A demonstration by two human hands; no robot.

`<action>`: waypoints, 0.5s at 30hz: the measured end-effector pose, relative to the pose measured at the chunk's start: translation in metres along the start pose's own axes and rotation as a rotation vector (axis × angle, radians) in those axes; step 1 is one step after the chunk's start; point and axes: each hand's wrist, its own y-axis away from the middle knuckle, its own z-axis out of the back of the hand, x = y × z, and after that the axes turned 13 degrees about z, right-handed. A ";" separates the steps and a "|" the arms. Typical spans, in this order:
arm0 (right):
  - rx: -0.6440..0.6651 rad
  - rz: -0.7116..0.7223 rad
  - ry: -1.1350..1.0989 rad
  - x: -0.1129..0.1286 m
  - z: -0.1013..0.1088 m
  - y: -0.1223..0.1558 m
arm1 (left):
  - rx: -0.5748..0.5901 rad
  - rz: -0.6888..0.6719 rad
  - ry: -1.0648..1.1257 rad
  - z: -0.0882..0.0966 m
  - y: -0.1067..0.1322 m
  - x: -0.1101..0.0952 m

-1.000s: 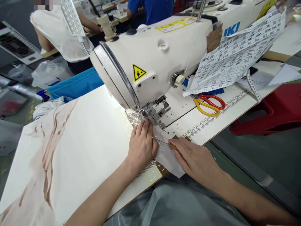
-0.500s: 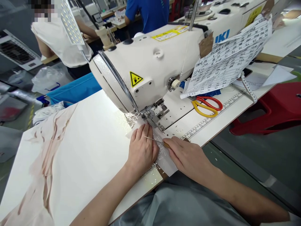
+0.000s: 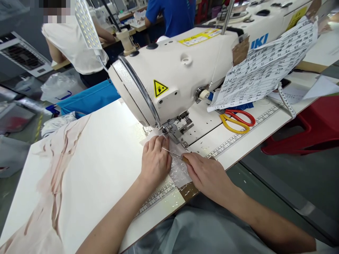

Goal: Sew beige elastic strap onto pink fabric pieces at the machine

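My left hand (image 3: 155, 159) rests on a strip of sheer white fabric (image 3: 180, 172), its fingers bent and close together at the sewing machine's presser foot (image 3: 173, 133). Between the fingers of my right hand (image 3: 208, 172) is the wooden handle of an awl (image 3: 185, 160). The awl's thin metal shaft points left, and its tip reaches the knuckles of my left hand; whether it touches them I cannot tell. Shiny clear film covers the machine bed around the fabric. The white sewing machine (image 3: 169, 67) stands just beyond both hands.
Red-and-yellow-handled scissors (image 3: 238, 120) lie right of the needle area, below a handwritten paper sheet (image 3: 267, 67). Pale pink fabric (image 3: 59, 169) drapes over the table's left side. A lamp (image 3: 88, 26) hangs at upper left. Two people sit behind; a red stool (image 3: 304, 127) stands at right.
The white fabric has moved forward toward the presser foot, baring more of the ruler marks at the table's front edge. Both hands keep much the same pose, and the view has shifted slightly.
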 end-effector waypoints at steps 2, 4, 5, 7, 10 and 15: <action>-0.023 -0.005 -0.016 0.002 0.001 0.003 | -0.018 -0.019 -0.015 -0.001 0.000 0.003; -0.030 -0.020 -0.036 0.003 0.002 0.007 | -0.033 -0.037 -0.020 -0.001 0.001 0.005; -0.028 -0.027 -0.047 0.003 0.003 0.008 | -0.034 -0.044 -0.015 -0.001 0.001 0.004; -0.014 -0.029 -0.070 0.004 0.004 0.010 | -0.025 -0.063 0.014 0.000 0.004 0.001; 0.002 -0.023 -0.079 0.004 0.005 0.012 | 0.002 -0.078 0.066 0.003 0.007 -0.007; -0.037 -0.035 -0.093 -0.002 0.008 0.016 | 0.023 -0.069 0.047 0.004 0.008 -0.011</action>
